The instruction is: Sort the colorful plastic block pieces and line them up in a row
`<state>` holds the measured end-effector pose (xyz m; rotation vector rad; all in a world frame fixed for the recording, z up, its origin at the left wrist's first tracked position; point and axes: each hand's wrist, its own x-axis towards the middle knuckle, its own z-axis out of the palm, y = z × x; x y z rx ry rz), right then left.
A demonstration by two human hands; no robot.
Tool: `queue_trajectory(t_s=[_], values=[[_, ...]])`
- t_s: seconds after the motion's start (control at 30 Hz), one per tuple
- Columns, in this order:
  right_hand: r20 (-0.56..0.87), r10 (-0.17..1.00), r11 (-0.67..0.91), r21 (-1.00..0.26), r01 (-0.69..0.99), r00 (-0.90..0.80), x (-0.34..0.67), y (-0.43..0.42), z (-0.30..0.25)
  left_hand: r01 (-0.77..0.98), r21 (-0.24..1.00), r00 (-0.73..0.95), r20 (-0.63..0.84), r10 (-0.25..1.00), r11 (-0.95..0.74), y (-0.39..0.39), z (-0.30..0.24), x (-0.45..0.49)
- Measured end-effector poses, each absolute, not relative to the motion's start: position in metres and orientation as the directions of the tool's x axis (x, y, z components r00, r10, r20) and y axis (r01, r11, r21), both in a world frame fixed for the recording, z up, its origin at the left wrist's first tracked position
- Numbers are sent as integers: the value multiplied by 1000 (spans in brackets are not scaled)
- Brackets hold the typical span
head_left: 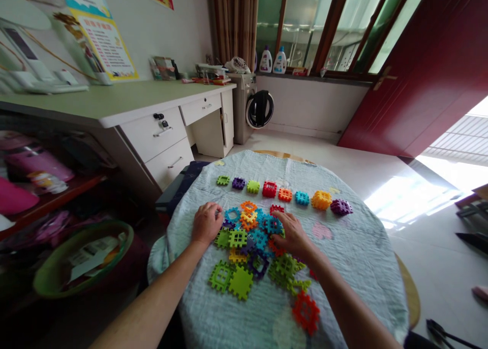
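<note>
A heap of flat plastic interlocking tiles (249, 247), green, blue, orange, purple and red, lies on a round table under a pale cloth (354, 247). My left hand (206, 223) rests at the heap's left edge with fingers curled, its tips beside a blue tile; what they hold, if anything, is hidden. My right hand (292, 233) lies over the heap's right side, fingers stretched toward a blue tile (271, 224). Beyond the heap stands a row of assembled cubes (284, 195), from green at the left to purple (341, 206) at the right.
A lone red tile (306, 312) lies near the table's front edge. A desk with drawers (160, 135) stands at left, a green basin (82, 257) below it. A small washing machine (253, 107) stands by the window. A red door (427, 69) stands at right.
</note>
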<state>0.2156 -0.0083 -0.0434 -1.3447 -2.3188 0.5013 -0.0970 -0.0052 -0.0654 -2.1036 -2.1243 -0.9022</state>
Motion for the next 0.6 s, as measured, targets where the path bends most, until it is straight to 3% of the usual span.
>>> queue_trajectory(t_s=[0.17,0.6], values=[[59,862,475,-438,763,-503,211,1,-27,921,382,-90,405,910,-79,-6,-64,-97],[-57,855,467,-349,813,-515,209,7,-8,912,404,-109,397,911,-67,-7,-62,-95]])
